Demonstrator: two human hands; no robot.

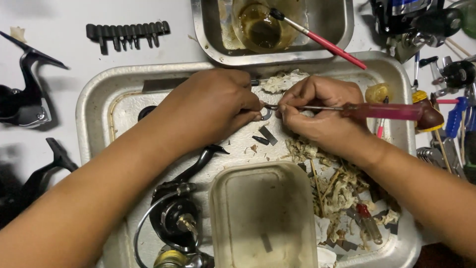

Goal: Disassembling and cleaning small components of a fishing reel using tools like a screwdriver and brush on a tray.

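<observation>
My left hand (210,106) is closed over something small at the middle of a metal tray (99,94); a small metal ring (267,115) shows at its fingertips. My right hand (325,111) grips the shaft of a screwdriver (382,111) with a clear red handle, its tip meeting the left fingertips. Both hands hover over the tray's centre. What the left palm covers is hidden.
A black fishing reel (176,213) and a clear plastic tub (263,218) lie in the tray's near part, with dirty rag scraps (337,183) to the right. A second tray (208,34) behind holds an oily bowl (258,25) and a brush (317,37). Bit holder (126,32), reel parts (25,99) and tools (456,114) surround.
</observation>
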